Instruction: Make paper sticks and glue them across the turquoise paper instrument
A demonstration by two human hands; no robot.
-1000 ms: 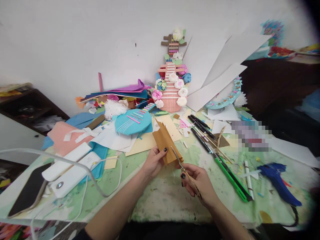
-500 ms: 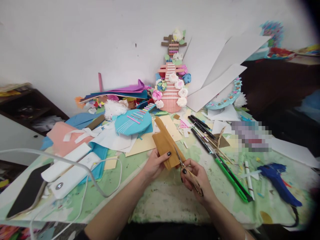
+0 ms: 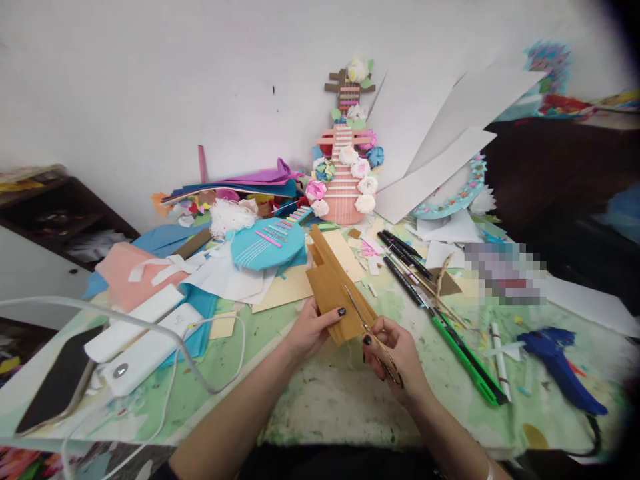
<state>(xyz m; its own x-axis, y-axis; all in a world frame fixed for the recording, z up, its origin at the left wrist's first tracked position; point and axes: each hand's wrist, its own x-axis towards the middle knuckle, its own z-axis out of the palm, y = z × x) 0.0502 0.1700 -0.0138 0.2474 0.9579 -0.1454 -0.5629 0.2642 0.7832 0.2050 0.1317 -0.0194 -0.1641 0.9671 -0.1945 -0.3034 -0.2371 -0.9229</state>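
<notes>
My left hand (image 3: 313, 328) pinches a folded sheet of mustard-brown paper (image 3: 330, 283), thumb on top and the other fingers beneath. In my right hand (image 3: 393, 350) is a pair of slim gold scissors (image 3: 384, 357), fingers closed about the handles. Their blades lie along the right part of the paper, pointing away from me and to the left. Part of the lower blade is hidden by the paper. Behind the hands, a round blue paper instrument (image 3: 267, 243) with white strings lies on the table.
A pink paper instrument (image 3: 343, 193) with paper flowers leans on the wall. At right are black pens (image 3: 403, 250), a green cutter knife (image 3: 470, 363) and a blue glue gun (image 3: 563, 367). White power banks (image 3: 150, 347), a cable (image 3: 165, 328) and a phone (image 3: 60, 380) lie at left.
The brown paper has tilted and opened out a little, with a strip at its right spreading apart. The scissors have shifted slightly down along it, with their handles closer together.
</notes>
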